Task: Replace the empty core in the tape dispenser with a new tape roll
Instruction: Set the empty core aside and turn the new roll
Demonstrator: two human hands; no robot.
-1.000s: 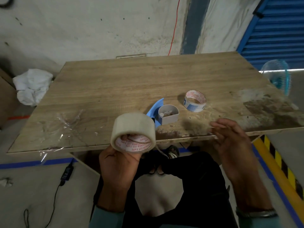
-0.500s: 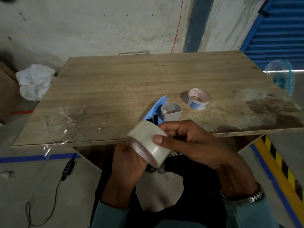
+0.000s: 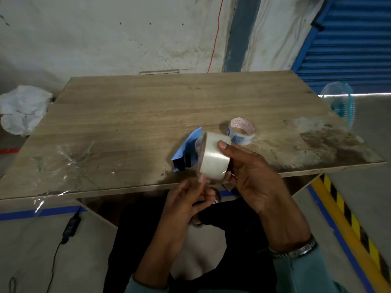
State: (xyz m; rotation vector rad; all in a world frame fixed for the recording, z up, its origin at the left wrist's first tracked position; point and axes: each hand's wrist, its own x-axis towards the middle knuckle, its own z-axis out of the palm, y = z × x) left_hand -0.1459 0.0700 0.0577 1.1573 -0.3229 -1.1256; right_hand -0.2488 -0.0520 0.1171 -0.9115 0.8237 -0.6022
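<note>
My right hand [image 3: 254, 182] grips the new tape roll [image 3: 213, 160], a thick whitish roll held on edge just above the table's front edge, thumb across its top. Below it, my left hand [image 3: 186, 199] pinches at the roll's lower rim, where a clear bit of tape seems to hang. The blue tape dispenser [image 3: 186, 148] lies on the table behind the roll, and its white hub is hidden by the roll. The empty core [image 3: 242, 131], a thin ring with red and blue print, lies flat on the table just right of the dispenser.
The wooden table [image 3: 148, 123] carries crumpled clear tape scraps [image 3: 63, 157] at its front left and a dirty patch at the right. A white bag [image 3: 23, 108] lies on the floor to the left; a fan [image 3: 340, 104] stands to the right. My legs are under the front edge.
The roll has passed from my left hand into my right and risen in front of the dispenser. My left hand has dropped to the roll's lower rim.
</note>
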